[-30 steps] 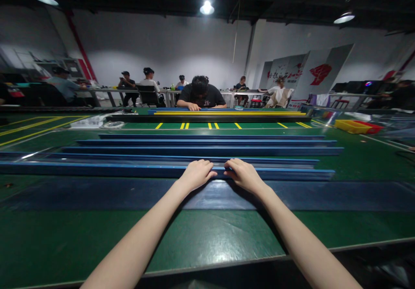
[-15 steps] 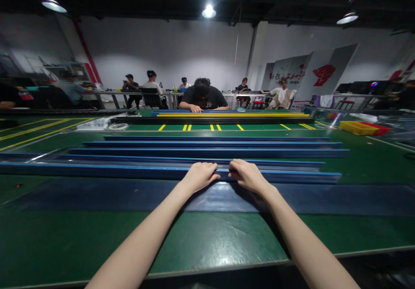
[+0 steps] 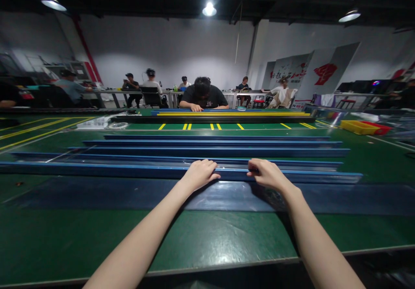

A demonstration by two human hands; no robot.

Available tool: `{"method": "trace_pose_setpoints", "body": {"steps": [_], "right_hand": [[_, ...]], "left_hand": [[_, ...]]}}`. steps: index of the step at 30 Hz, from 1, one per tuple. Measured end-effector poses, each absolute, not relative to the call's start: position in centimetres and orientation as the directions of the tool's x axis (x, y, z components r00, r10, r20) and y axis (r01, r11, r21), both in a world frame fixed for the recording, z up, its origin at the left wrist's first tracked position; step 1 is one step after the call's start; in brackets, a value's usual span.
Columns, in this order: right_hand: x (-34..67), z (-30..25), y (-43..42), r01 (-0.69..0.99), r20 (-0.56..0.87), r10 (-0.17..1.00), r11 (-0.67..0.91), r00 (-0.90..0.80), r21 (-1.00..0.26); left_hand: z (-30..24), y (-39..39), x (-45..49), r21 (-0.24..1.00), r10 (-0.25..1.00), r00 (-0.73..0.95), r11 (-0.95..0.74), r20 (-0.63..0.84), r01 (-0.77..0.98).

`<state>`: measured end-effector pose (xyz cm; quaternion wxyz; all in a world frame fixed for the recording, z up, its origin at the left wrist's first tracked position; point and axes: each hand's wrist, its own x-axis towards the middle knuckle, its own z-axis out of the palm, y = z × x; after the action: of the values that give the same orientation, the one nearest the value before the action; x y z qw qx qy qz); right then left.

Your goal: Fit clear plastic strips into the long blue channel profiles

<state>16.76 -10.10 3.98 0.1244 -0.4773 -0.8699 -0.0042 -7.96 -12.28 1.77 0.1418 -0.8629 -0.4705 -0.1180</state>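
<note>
A long blue channel strip (image 3: 136, 169) with raised edges lies crosswise in front of me. My left hand (image 3: 200, 174) is closed over its near edge, fingers across the top and thumb on the near side. Farther right, my right hand (image 3: 266, 174) pinches the same edge, its fingers curled and thumb underneath. Something clear and shiny shows inside the channel between my hands, too faint to name. On the near side of the channel a flat, dark blue translucent strip (image 3: 106, 195) lies under my wrists.
Several more blue channels (image 3: 214, 152) lie parallel behind on the green table (image 3: 207, 237). Beyond them are black and yellow strips (image 3: 233, 114), where a person (image 3: 204, 94) leans over the table. Yellow and red bins (image 3: 358, 128) stand at right.
My right hand has moved to the right, and the near blue channel has slid right with it. My left hand has stayed in nearly the same place.
</note>
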Motion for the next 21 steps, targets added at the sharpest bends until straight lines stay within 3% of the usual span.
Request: {"method": "trace_pose_setpoints", "body": {"steps": [13, 21], "right_hand": [[15.7, 3.7, -10.5, 0.84, 0.246, 0.822, 0.54, -0.513, -0.054], [13.6, 2.4, -10.7, 0.768, 0.272, 0.747, 0.639, -0.606, -0.042]], "left_hand": [[1.5, -12.2, -7.9, -0.163, 0.75, 0.561, -0.541, 0.35, 0.825], [1.2, -12.0, -8.0, -0.147, 0.74, 0.567, -0.555, 0.363, 0.819]]}}
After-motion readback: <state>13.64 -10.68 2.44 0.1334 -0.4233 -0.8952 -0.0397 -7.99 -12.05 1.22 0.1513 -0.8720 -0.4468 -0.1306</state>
